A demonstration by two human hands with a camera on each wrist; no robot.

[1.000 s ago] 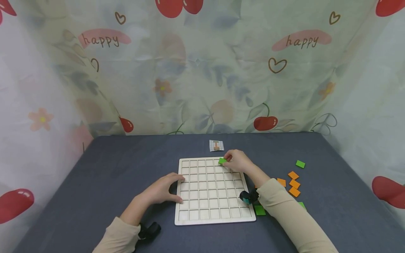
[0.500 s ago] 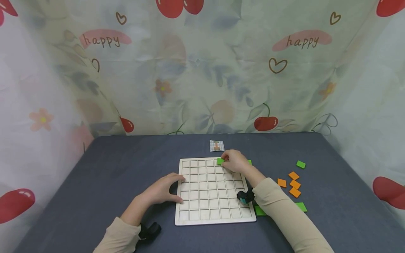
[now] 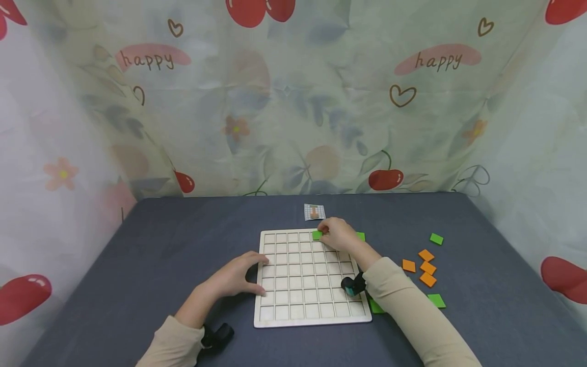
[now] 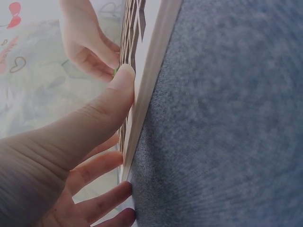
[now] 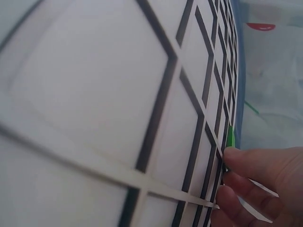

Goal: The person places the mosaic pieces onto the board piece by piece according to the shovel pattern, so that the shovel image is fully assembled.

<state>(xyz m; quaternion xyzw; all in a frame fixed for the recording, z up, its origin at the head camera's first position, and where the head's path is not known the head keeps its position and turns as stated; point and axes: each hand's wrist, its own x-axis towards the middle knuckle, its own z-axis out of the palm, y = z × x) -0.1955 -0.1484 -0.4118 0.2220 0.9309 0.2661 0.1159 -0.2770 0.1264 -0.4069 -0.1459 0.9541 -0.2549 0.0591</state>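
A white gridded board [image 3: 293,323] lies on the dark cloth. My left hand [image 3: 236,275] rests at its left edge with thumb and fingers spread; in the left wrist view the thumb [image 4: 123,78] touches the board's rim [image 4: 151,71]. Over the top row, my right hand [image 3: 340,235] pinches a green tile [image 3: 317,235] between thumb and fingers. The right wrist view shows that green tile [image 5: 230,137] at the fingertips of the right hand [image 5: 265,184], low against the grid. Another green tile [image 3: 361,236] shows at the board's top right corner, partly behind the hand.
Several orange tiles [image 3: 428,267] lie right of the board. Green tiles are at the far right [image 3: 436,238], near the right sleeve [image 3: 436,300] and beside the board's lower right corner [image 3: 377,307]. A small patterned card [image 3: 314,212] lies behind the board.
My right hand has moved slightly left along the top row with the green tile, uncovering the green tile at the top right corner. The left hand has stayed in place.
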